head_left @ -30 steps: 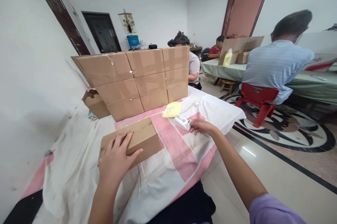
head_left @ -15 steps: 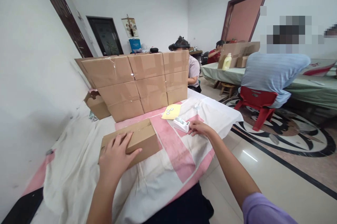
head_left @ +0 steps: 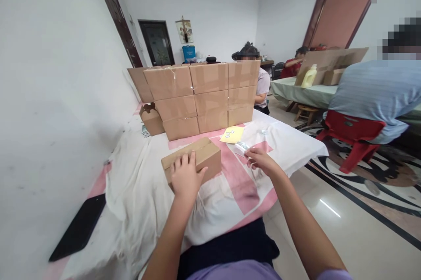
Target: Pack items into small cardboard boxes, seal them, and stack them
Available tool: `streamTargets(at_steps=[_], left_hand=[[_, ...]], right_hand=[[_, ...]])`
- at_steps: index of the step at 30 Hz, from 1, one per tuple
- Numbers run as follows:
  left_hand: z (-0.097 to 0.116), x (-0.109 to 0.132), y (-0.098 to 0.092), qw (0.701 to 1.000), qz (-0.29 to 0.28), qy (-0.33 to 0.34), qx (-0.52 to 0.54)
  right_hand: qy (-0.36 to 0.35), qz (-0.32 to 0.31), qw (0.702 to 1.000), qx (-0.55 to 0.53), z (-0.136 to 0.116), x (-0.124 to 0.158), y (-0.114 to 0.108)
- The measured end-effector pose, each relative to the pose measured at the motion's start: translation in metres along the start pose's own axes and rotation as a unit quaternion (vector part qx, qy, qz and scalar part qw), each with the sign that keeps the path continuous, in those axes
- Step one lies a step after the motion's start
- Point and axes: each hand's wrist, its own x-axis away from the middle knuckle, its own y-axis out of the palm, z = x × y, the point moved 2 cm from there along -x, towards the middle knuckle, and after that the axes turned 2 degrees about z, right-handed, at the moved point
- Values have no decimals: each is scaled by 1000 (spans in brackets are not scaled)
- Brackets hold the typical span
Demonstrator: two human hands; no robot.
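Note:
My left hand (head_left: 187, 174) rests on top of a closed cardboard box (head_left: 210, 153), its fingers spread over the lid and its thumb along the near edge. The box lies on the cloth-covered table in front of me. To its right stands a small white tape dispenser (head_left: 241, 147). At the dispenser's near right end is my right hand (head_left: 261, 160), with thumb and fingers pinched together. Whatever is between these fingertips is too small to make out. A yellow sheet (head_left: 232, 134) with small outlined shapes lies just behind the dispenser.
A wall of stacked, taped cardboard boxes (head_left: 210, 96) stands along the far side. Left of it is an open box (head_left: 151, 120). A black flat object (head_left: 79, 227) lies at the table's left edge. One person (head_left: 262, 85) sits behind the stack, another (head_left: 375, 91) on a red chair (head_left: 353, 129).
The view has swung left, so the scene sits farther right. My left hand stays on the box. My right hand remains pinched by the dispenser, a little off its end.

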Motion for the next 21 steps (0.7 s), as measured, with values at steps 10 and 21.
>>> streamTargets(at_steps=[10,21], left_hand=[[19,6,-5,999,-16,-41,19],[18,7,-6,997,-29,-45,51]], right_hand=[[-91,-127,978,136,-109,-8,109],[0,-109,948,298,-133,-38,135]])
